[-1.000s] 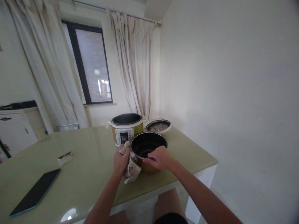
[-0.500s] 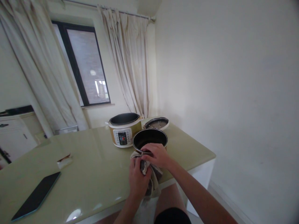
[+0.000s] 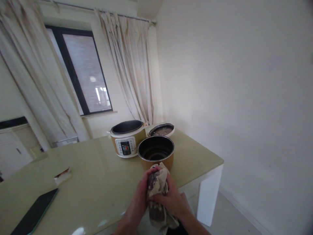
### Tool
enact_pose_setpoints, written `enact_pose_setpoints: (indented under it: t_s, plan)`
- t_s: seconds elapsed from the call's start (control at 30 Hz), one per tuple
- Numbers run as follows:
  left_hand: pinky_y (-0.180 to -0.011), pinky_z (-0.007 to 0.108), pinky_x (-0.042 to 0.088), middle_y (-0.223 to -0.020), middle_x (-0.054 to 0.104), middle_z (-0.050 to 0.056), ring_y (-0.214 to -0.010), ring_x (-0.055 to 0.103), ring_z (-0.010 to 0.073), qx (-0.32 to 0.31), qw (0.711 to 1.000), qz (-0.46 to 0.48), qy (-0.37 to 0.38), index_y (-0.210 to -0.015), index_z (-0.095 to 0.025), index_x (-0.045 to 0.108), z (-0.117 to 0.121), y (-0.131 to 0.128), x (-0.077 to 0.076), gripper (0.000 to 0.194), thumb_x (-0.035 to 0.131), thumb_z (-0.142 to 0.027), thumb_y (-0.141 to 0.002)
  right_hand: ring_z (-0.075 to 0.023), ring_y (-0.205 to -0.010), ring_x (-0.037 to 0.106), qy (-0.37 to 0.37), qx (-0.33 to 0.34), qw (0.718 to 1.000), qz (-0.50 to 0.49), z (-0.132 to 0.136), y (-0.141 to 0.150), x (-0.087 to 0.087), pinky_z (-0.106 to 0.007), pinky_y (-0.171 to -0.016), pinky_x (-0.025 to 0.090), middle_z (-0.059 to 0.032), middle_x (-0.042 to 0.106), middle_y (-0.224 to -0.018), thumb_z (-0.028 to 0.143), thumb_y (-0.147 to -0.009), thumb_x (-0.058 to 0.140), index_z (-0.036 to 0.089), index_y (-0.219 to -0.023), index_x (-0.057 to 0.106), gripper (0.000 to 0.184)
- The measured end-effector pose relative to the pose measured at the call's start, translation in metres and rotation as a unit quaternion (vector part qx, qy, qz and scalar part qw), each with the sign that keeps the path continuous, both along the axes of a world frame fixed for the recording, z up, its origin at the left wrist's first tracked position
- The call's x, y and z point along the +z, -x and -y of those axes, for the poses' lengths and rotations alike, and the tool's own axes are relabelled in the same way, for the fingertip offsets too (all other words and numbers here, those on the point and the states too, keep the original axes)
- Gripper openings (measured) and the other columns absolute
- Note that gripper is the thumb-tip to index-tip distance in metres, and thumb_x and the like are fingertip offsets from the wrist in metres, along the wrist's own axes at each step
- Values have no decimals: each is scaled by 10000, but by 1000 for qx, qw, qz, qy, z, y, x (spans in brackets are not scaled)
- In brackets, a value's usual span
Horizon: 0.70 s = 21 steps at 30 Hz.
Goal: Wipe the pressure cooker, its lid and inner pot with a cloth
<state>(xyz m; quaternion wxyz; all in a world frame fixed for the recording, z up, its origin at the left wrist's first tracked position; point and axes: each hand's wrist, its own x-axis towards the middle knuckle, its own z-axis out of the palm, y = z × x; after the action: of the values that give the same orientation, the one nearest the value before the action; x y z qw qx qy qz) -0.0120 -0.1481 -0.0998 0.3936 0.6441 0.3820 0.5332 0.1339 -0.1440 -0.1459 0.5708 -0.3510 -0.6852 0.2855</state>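
A crumpled cloth (image 3: 158, 184), beige with dark patches, is bunched between both hands at the table's near edge. My left hand (image 3: 140, 192) grips its left side, and my right hand (image 3: 172, 197) is closed around its right side with the thumb across the front. Just beyond the cloth stands the inner pot (image 3: 168, 160), dark inside and golden brown outside, upright on the table. Behind it to the left is the electric cooker (image 3: 126, 143), white and gold with a control panel, its top uncovered. The round lid (image 3: 162, 130) lies behind the pot.
On the pale green glossy table (image 3: 95, 173) lie a dark tablet-like slab (image 3: 35, 212) and a small whitish packet (image 3: 63, 176) at the left. A wall (image 3: 232, 81) rises to the right, and curtains (image 3: 132, 58) hang by the window behind.
My right hand has come away from the pot's rim and down onto the cloth. Both hands now hold the cloth nearer to me, and the view has shifted slightly.
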Motion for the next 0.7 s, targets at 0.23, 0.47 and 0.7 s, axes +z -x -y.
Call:
enact_pose_setpoints:
  t_s: [0.23, 0.47, 0.7]
  plan:
    - [-1082, 435, 431, -1258, 714, 73, -1218, 632, 248, 119, 896, -362, -225, -1188, -277, 709, -43, 4, 78, 343, 426, -431, -1071, -343, -1324, 543, -315, -188, 874, 320, -21, -4, 3, -502, -1031, 522, -122, 582, -1483, 135, -837, 721, 306, -1359, 655, 554]
    - [-721, 320, 392, -758, 747, 60, -749, 680, 215, 39, 851, -501, -155, -714, -225, 678, -88, 0, 71, 700, 190, -542, -1103, -309, -1165, 628, -396, -191, 827, 351, -52, -6, 8, -449, -880, 569, -98, 721, -1273, 241, -973, 663, 342, -1226, 740, 283]
    - [-838, 341, 420, -650, 679, 50, -724, 636, 195, 40, 879, -448, -161, -645, -214, 673, -104, 36, 56, 747, 180, -569, -1079, -269, -1182, 654, -356, -143, 869, 314, -53, -47, -14, -437, -958, 566, -45, 695, -1362, 214, -952, 645, 451, -1322, 700, 443]
